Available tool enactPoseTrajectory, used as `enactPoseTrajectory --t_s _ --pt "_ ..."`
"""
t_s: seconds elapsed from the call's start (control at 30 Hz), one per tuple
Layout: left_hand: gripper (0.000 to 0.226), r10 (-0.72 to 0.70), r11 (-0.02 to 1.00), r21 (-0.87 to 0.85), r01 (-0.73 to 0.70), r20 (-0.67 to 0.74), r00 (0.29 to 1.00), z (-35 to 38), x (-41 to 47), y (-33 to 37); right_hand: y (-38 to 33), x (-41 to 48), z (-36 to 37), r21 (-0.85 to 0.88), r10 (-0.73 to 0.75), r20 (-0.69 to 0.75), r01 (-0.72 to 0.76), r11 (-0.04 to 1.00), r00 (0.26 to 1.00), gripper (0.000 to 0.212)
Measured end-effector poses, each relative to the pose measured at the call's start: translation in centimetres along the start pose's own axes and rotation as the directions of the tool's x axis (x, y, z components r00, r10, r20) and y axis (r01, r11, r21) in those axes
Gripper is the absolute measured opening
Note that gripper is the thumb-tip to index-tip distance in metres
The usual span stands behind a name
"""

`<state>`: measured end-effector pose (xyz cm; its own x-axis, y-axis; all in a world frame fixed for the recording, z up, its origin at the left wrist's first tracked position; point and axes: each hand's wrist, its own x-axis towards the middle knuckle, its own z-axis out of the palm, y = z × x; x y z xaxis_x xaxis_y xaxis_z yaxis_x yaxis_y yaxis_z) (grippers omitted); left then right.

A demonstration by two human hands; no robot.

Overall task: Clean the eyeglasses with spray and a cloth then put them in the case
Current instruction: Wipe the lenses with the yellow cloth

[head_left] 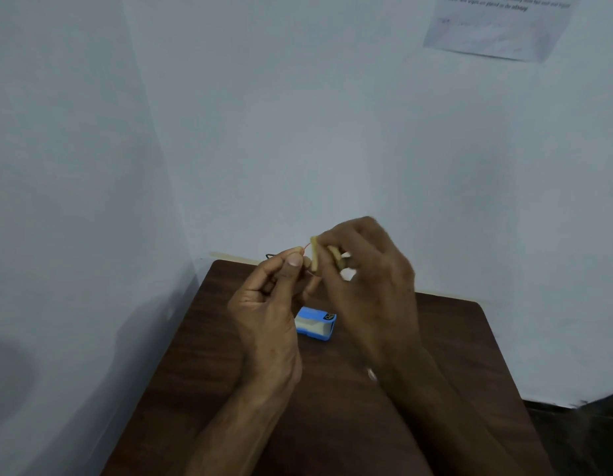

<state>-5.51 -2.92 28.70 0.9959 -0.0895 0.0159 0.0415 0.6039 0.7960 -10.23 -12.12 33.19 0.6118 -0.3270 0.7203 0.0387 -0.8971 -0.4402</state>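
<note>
My left hand (270, 304) pinches the thin red-rimmed eyeglasses (308, 250) by the frame, raised above the table. My right hand (370, 280) presses a folded yellow cloth (314, 257) onto the glasses, its fingers closed around the cloth. Most of the glasses is hidden behind my fingers and the cloth. A blue and white case (315, 323) lies on the dark wooden table (452, 338), below and between my hands. No spray bottle shows clearly.
The small table stands in a corner of pale blue walls. A thin black object (270, 256) lies at the table's far edge. A small pale thing (372, 374) lies by my right wrist. A paper sheet (497, 25) hangs on the wall.
</note>
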Motion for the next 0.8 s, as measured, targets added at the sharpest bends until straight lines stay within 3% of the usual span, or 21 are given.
enactPoseTrajectory --t_s 0.1,0.27,0.43,0.57,0.73,0.8 --pt "0.018 -0.05 0.999 -0.015 0.05 -0.021 0.999 -0.3 0.2 -0.1 -0.8 -2.0 0.3 -0.017 -0.063 0.073 0.064 0.998 0.995 0.002" --pt "0.029 -0.091 0.995 -0.05 0.089 -0.032 0.995 0.0 -0.4 0.1 1.1 -0.6 -0.4 -0.086 0.017 -0.05 -0.021 0.996 0.999 0.007" --pt "0.015 -0.081 0.996 -0.026 0.081 -0.024 0.996 -0.1 -0.1 0.1 -0.7 -2.4 0.0 -0.114 -0.096 0.069 0.104 0.988 0.993 0.006" --pt "0.02 -0.054 0.999 0.002 0.054 -0.008 0.999 0.0 -0.7 0.2 0.3 -0.4 -0.6 -0.157 -0.019 -0.063 0.009 0.988 0.998 0.008" --pt "0.03 0.0 0.998 0.066 0.0 0.002 1.0 -0.1 -0.9 0.3 -1.1 -1.1 -0.5 -0.08 -0.122 0.071 0.127 0.989 0.99 0.007" --pt "0.03 -0.013 0.999 0.049 0.013 0.0 1.0 -0.2 -1.0 0.5 -0.5 -1.2 -1.1 -0.093 -0.095 0.043 0.099 0.991 0.995 0.008"
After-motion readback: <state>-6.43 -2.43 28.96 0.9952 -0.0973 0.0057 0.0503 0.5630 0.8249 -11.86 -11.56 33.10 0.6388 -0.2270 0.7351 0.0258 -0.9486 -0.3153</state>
